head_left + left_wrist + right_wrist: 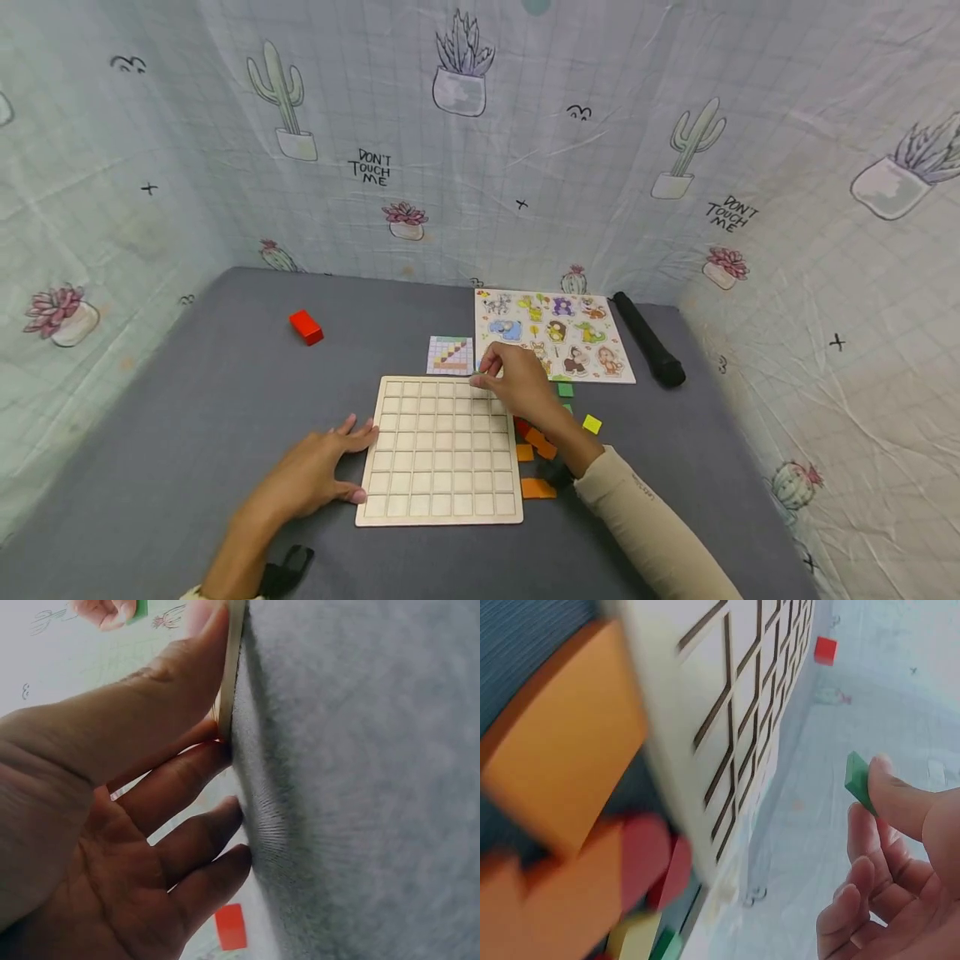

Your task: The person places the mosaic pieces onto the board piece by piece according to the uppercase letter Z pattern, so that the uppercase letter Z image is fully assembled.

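Observation:
In the head view a pale wooden grid board (pixel 433 450) lies flat, its square cells bare where they show. My left hand (pixel 311 471) is at its left edge, thumb and fingers spread apart and touching the side. In the left wrist view the thumb (pixel 180 671) lies against the board's edge (pixel 231 675). Over the board's far right corner, my right hand (pixel 517 379) pinches a small green tile (pixel 859 780) between thumb and fingertips. The tile stands out past the fingertips in the right wrist view; in the head view the fingers mostly hide it.
Loose orange (pixel 538 488), red, green (pixel 565 389) and yellow tiles (pixel 592 424) lie right of the board, partly under my right forearm. Behind it are a small pattern card (pixel 450 356) and an animal picture board (pixel 555 321). A black microphone (pixel 648 337) and a red block (pixel 306 327) lie farther out.

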A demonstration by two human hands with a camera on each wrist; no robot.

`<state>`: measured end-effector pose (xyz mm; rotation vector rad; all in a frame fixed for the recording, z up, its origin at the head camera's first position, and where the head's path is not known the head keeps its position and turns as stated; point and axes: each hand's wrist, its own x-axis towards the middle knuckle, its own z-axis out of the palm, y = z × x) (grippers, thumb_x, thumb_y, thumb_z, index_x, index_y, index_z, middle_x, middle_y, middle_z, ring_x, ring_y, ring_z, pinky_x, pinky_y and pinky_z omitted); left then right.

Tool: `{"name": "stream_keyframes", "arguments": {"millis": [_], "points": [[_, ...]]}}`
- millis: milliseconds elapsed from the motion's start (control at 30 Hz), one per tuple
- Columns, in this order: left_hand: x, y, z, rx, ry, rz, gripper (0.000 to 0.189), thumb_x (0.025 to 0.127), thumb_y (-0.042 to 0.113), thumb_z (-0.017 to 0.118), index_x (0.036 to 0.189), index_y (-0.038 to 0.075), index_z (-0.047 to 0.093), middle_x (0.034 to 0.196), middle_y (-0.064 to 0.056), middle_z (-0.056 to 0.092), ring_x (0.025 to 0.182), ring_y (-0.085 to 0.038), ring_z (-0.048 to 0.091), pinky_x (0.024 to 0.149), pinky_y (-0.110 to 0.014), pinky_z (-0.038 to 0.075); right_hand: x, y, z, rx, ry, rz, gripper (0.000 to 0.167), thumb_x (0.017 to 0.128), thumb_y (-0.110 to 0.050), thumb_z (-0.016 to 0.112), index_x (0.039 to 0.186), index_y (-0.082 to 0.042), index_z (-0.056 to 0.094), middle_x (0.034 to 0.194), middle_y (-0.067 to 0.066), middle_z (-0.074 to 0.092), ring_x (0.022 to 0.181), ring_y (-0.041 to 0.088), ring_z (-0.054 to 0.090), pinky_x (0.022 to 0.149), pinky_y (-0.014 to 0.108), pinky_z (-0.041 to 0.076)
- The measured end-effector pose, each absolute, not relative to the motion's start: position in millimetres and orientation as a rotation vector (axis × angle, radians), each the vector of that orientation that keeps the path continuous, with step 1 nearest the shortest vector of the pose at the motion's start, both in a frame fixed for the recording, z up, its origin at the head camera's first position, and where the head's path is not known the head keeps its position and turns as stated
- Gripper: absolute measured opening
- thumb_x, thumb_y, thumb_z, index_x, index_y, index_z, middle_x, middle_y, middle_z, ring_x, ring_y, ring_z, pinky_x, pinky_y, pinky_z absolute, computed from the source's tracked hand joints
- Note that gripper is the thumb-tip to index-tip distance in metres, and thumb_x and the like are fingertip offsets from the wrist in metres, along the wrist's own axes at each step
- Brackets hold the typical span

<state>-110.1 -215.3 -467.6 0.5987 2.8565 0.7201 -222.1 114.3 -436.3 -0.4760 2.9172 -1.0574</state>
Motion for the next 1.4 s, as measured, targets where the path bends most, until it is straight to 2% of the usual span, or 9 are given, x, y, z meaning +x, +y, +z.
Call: {"name": "stream_keyframes", "arguments": {"millis": [300,533,700,767,900,967,1300,1367,1400], "points": [[-108,-213,-469,0.561,2.884,0.714,0.096,0.063,0.040,0.097,0.149,0.012,0.064,0.154,-0.031,0.054,0.134,-0.056,0.059,0.102,-0.065,0.051,-227,77,-444,-0.557,2.805,-1.036,0.013,0.095,-0.021,0.082,0.092,-0.019,0.069,0.084,-0.004,0.069,0.077,0.012,0.061,0.074,0.031,0.050],[-110,-213,-467,0.553,2.878,0.704,0.096,0.064,0.040,0.097,0.149,0.013,0.063,0.153,-0.034,0.053,0.132,-0.058,0.059,0.101,-0.066,0.051,-235,48,-445,-0.614,2.801,-0.959,0.013,0.093,-0.019,0.084,0.091,-0.020,0.071,0.080,-0.007,0.069,0.070,0.009,0.061,0.070,0.033,0.051],[-110,-213,-468,0.559,2.882,0.696,0.096,0.065,0.042,0.097,0.150,0.013,0.063,0.153,-0.035,0.053,0.130,-0.058,0.061,0.099,-0.065,0.053,-244,31,-447,-0.607,2.825,-0.887,0.013,0.092,-0.019,0.085,0.091,-0.019,0.072,0.079,-0.007,0.072,0.069,0.007,0.062,0.103,0.044,0.055],[-110,-213,-468,0.565,2.887,0.688,0.096,0.065,0.042,0.097,0.149,0.013,0.063,0.153,-0.035,0.053,0.129,-0.058,0.061,0.098,-0.064,0.053,-247,26,-449,-0.590,2.821,-0.859,0.013,0.091,-0.019,0.085,0.090,-0.020,0.072,0.079,-0.008,0.072,0.069,0.006,0.062,0.102,0.042,0.055],[-110,-212,-469,0.558,2.884,0.693,0.096,0.064,0.042,0.096,0.149,0.014,0.063,0.153,-0.035,0.053,0.131,-0.058,0.061,0.099,-0.065,0.053,-249,17,-452,-0.575,2.804,-0.823,0.013,0.092,-0.021,0.084,0.090,-0.020,0.072,0.079,-0.009,0.071,0.069,0.007,0.062,0.068,0.029,0.052],[-110,-212,-469,0.558,2.878,0.695,0.095,0.065,0.042,0.096,0.150,0.014,0.063,0.154,-0.034,0.053,0.132,-0.057,0.060,0.100,-0.065,0.052,-250,14,-454,-0.576,2.810,-0.796,0.013,0.093,-0.022,0.084,0.089,-0.021,0.071,0.079,-0.009,0.070,0.069,0.007,0.062,0.063,0.025,0.048],[-108,-212,-468,0.572,2.889,0.701,0.094,0.065,0.040,0.097,0.148,0.012,0.064,0.152,-0.035,0.054,0.132,-0.057,0.060,0.103,-0.064,0.052,-250,13,-460,-0.645,2.820,-0.723,0.009,0.095,-0.020,0.081,0.091,-0.022,0.074,0.080,-0.008,0.068,0.069,0.010,0.060,0.062,0.026,0.046],[-108,-211,-467,0.565,2.885,0.702,0.094,0.065,0.040,0.097,0.149,0.012,0.064,0.153,-0.035,0.053,0.132,-0.057,0.060,0.103,-0.064,0.052,-249,16,-457,-0.667,2.808,-0.735,0.006,0.094,-0.018,0.082,0.094,-0.021,0.076,0.080,-0.007,0.070,0.070,0.009,0.061,0.065,0.029,0.050],[-107,-211,-467,0.563,2.884,0.701,0.094,0.065,0.040,0.097,0.148,0.012,0.064,0.153,-0.034,0.053,0.131,-0.057,0.060,0.102,-0.064,0.052,-247,18,-456,-0.673,2.803,-0.739,0.006,0.094,-0.018,0.082,0.097,-0.020,0.078,0.082,-0.007,0.071,0.072,0.009,0.063,0.073,0.031,0.054]]}}
